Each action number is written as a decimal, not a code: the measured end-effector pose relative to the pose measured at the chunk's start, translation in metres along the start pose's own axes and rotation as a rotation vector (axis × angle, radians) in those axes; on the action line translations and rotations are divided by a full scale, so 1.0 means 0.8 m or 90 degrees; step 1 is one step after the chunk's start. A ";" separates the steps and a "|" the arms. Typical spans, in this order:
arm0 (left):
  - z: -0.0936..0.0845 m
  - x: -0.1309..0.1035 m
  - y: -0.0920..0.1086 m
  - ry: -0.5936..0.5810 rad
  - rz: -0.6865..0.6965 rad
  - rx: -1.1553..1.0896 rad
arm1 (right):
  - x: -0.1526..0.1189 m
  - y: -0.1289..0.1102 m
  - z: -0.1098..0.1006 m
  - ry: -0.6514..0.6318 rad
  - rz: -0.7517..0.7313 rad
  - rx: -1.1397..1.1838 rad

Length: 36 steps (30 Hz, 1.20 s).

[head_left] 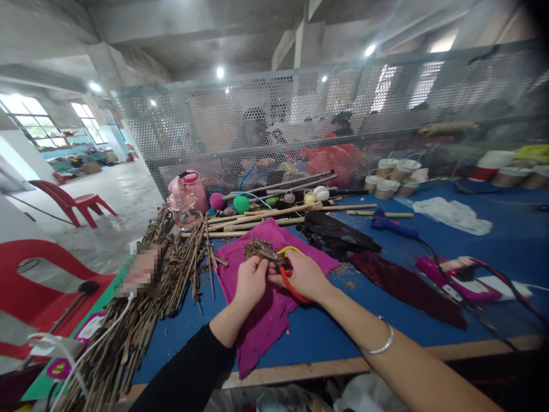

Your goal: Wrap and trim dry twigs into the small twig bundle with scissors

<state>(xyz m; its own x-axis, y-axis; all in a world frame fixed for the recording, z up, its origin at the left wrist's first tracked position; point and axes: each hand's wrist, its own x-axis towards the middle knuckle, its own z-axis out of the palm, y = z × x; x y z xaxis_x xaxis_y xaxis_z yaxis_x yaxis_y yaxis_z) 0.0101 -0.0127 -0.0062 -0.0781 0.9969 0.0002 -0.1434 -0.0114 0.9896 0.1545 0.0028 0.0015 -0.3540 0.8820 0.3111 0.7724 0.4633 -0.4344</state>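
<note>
My right hand [302, 274] is closed around a pair of scissors [295, 289] with a red handle and a yellow handle. Their grey blades point left, towards a clump of dry brown plant bits [256, 247]. Close against the blades, my left hand [252, 280] is pinched shut; the small piece between its fingertips looks like a dry twig but is mostly hidden. Under both hands a magenta cloth [266, 320] lies spread on the blue table [189, 349].
Dry sticks [171, 280] pile along the left edge. Behind the cloth lie bamboo poles [257, 217], coloured yarn balls [242, 203] and a pink jug [189, 194]. Dark cloths [403, 286], a blue glue gun [392, 226] and cables lie right. A perforated metal screen [206, 126] stands behind.
</note>
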 end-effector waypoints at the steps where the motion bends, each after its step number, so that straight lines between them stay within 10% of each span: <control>1: 0.000 0.000 0.000 -0.004 0.000 0.003 | 0.000 0.000 0.000 -0.002 -0.001 0.002; 36: -0.002 0.005 -0.004 0.008 -0.021 -0.092 | 0.000 -0.003 -0.001 0.006 -0.006 0.031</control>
<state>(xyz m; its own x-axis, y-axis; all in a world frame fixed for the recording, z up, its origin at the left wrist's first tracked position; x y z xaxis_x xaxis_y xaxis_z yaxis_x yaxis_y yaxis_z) 0.0089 -0.0091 -0.0093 -0.0834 0.9959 -0.0349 -0.2864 0.0095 0.9580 0.1533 0.0019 0.0029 -0.3564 0.8767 0.3231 0.7426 0.4756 -0.4716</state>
